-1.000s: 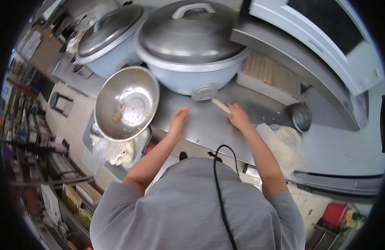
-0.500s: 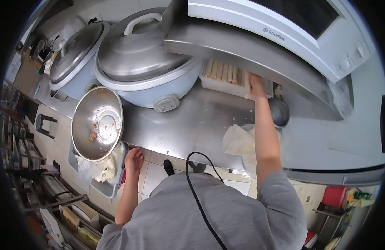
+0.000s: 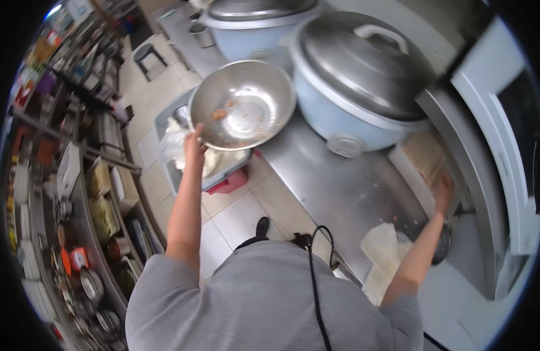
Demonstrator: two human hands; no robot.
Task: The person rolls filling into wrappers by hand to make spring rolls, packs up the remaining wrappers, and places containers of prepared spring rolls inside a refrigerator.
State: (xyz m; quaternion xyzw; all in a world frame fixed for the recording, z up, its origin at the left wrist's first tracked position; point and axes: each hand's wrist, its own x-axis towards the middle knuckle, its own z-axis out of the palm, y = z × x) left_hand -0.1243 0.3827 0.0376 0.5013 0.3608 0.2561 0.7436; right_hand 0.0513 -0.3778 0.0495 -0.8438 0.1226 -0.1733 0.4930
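A steel bowl (image 3: 246, 108) with orange scraps inside stands tilted at the counter's left edge. My left hand (image 3: 195, 143) grips its near left rim. At the right, my right hand (image 3: 444, 190) is at the near end of a white container (image 3: 411, 177) filled with pale rolls (image 3: 425, 153); its fingers are blurred, and whether they hold a roll cannot be made out. Pale wrapper sheets (image 3: 384, 254) lie on the counter near my right forearm.
Two large lidded cookers (image 3: 357, 76) stand at the back. A grey tub (image 3: 223, 175) with white contents is below the bowl. A steel shelf (image 3: 471, 175) overhangs the right side, a dark round pan (image 3: 443, 244) sits near my right forearm, and a stool (image 3: 149, 61) stands behind.
My left hand has moved from beside the counter edge up to the bowl and taken its rim. My right hand remains at the container of rolls. The view has turned left.
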